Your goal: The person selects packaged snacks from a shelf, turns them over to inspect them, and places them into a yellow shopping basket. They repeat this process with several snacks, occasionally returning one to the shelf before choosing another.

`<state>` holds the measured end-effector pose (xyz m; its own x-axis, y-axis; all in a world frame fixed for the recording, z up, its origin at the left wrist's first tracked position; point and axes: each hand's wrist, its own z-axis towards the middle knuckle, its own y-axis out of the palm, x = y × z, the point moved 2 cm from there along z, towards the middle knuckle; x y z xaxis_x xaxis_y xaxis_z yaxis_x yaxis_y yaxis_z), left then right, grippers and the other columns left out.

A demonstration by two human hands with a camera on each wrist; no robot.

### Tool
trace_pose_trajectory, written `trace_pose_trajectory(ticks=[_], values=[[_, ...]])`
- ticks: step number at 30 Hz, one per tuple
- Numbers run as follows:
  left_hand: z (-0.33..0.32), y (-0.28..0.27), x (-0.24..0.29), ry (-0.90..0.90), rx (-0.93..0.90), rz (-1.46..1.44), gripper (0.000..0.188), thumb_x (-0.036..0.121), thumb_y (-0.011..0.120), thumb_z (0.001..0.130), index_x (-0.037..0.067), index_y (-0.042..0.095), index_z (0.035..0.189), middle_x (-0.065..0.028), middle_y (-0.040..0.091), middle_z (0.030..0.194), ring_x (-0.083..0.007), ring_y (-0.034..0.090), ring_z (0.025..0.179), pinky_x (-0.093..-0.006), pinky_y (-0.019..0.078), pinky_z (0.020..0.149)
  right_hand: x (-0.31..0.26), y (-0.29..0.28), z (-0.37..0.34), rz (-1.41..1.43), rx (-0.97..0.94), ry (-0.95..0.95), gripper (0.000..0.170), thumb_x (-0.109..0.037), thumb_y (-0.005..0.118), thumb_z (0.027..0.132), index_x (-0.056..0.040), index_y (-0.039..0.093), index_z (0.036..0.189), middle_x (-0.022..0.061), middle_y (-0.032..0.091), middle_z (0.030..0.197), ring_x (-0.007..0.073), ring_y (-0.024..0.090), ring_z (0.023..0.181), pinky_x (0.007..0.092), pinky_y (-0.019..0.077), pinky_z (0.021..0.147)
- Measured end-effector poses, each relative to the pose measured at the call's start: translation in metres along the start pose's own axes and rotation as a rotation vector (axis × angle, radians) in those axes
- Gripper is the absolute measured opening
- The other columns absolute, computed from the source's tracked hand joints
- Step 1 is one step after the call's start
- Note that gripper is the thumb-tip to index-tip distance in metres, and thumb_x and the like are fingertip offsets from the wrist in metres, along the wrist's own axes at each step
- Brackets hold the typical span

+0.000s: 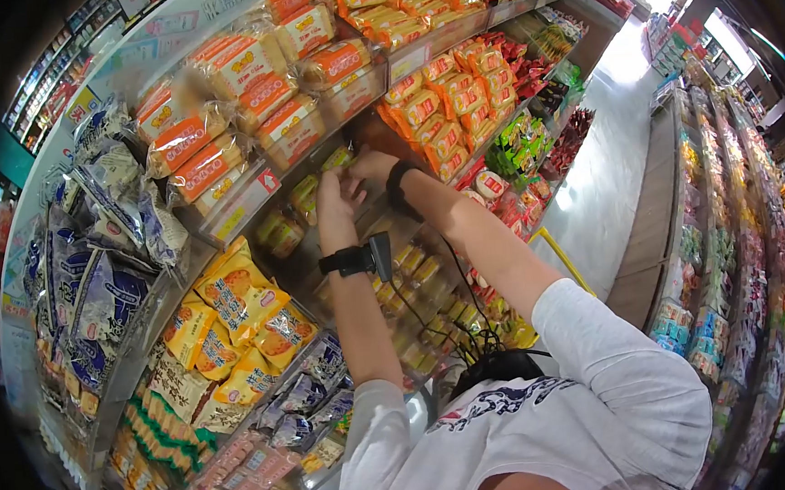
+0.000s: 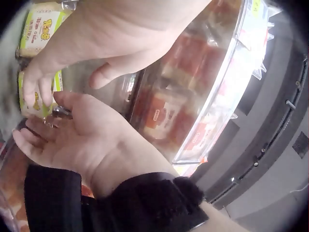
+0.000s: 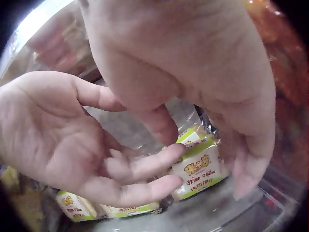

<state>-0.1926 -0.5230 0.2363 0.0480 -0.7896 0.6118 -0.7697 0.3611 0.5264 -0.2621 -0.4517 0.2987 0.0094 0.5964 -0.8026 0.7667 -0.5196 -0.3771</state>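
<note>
Your right hand (image 3: 193,58), its grip loose and unclosed, reaches its fingers over the far green-and-white packet (image 3: 199,169) on the shelf (image 3: 219,205). Your left hand (image 3: 58,135) lies relaxed, palm up, at left.

Grey tee (image 1: 592,358), blk wrist straps (image 1: 346,262)

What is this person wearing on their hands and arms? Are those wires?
The left hand and right hand are bare. Each wrist has a black strap; the left one carries a small dark box. Yes, thin black cables trail toward the chest. The short sleeves are light grey.
</note>
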Motion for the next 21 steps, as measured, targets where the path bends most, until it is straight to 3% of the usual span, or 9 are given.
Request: trace_pose_trajectory(ticks=[5,8,10,12,14,15,19,21], values=[[-0.002,-0.006,0.000,0.017,0.073,-0.030,0.017,0.020,0.052,0.081,0.011,0.047,0.094,-0.0075,0.053,0.090,-0.0214,0.054,0.084,-0.0474,0.0379,0.086,0.019,0.001,0.040,-0.309,-0.125,-0.184,0.050,-0.016,0.064,0.071,0.0056,0.047,0.113,0.0191,0.057,0.100,0.0249,0.058,0.087,0.0350,0.0489,0.066],[-0.003,-0.009,0.003,0.041,0.093,-0.044,0.013,0.021,0.052,0.082,0.010,0.050,0.090,-0.0056,0.057,0.085,-0.0196,0.056,0.083,-0.0445,0.0388,0.085,0.025,-0.006,0.053,-0.768,-0.172,-0.501,0.045,-0.016,0.064,0.071,0.0024,0.052,0.110,0.0167,0.058,0.095,0.0240,0.059,0.082,0.0340,0.0494,0.061],[-0.007,-0.009,0.005,0.062,0.071,-0.060,0.013,0.022,0.053,0.082,0.010,0.051,0.086,-0.0041,0.059,0.082,-0.0184,0.057,0.082,-0.0425,0.0405,0.083,0.028,-0.011,0.052,-0.844,-0.145,-0.581,0.041,-0.016,0.064,0.071,0.0003,0.055,0.107,0.0151,0.059,0.091,0.0234,0.059,0.079,0.0334,0.0497,0.057],[-0.012,-0.013,0.003,0.133,0.044,-0.060,0.015,0.022,0.054,0.083,0.009,0.053,0.087,-0.0044,0.060,0.085,-0.0171,0.058,0.082,-0.0380,0.0430,0.080,0.031,-0.013,0.047,-0.775,-0.066,-0.618,0.042,-0.021,0.062,0.074,0.0008,0.052,0.108,0.0144,0.060,0.086,0.0211,0.059,0.069,0.0309,0.0488,0.051],[-0.032,-0.011,0.004,0.216,0.034,-0.032,0.017,0.022,0.055,0.083,0.007,0.055,0.090,-0.0054,0.061,0.088,-0.0163,0.059,0.082,-0.0339,0.0451,0.078,0.012,-0.018,-0.010,-0.067,0.066,-0.220,0.046,-0.028,0.065,0.074,0.0019,0.050,0.106,0.0149,0.061,0.080,0.0190,0.060,0.060,0.0296,0.0480,0.044],[-0.056,-0.009,0.006,0.265,0.038,-0.012,0.018,0.021,0.055,0.084,0.005,0.056,0.093,-0.0063,0.062,0.090,-0.0162,0.060,0.083,-0.0320,0.0460,0.078,0.009,-0.020,-0.036,0.040,0.077,-0.265,0.037,-0.021,0.061,0.077,-0.0016,0.047,0.105,0.0122,0.057,0.076,0.0151,0.055,0.054,0.0275,0.0458,0.044],[-0.119,-0.014,0.006,0.553,-0.070,0.071,0.030,0.014,0.053,0.087,-0.004,0.054,0.111,-0.0097,0.062,0.098,-0.0146,0.059,0.091,-0.0263,0.0450,0.080,0.021,-0.020,-0.103,0.249,-0.046,-0.277,0.038,-0.013,0.054,0.084,-0.0046,0.040,0.118,0.0076,0.059,0.091,0.0116,0.055,0.075,0.0258,0.0472,0.062],[-0.159,-0.006,0.005,0.731,-0.029,0.127,0.027,0.012,0.053,0.088,-0.006,0.056,0.108,-0.0105,0.063,0.096,-0.0132,0.059,0.087,-0.0250,0.0460,0.078,0.031,-0.019,-0.133,0.428,-0.124,-0.315,0.038,-0.013,0.054,0.086,-0.0062,0.039,0.120,0.0068,0.059,0.094,0.0097,0.054,0.078,0.0244,0.0470,0.065]])
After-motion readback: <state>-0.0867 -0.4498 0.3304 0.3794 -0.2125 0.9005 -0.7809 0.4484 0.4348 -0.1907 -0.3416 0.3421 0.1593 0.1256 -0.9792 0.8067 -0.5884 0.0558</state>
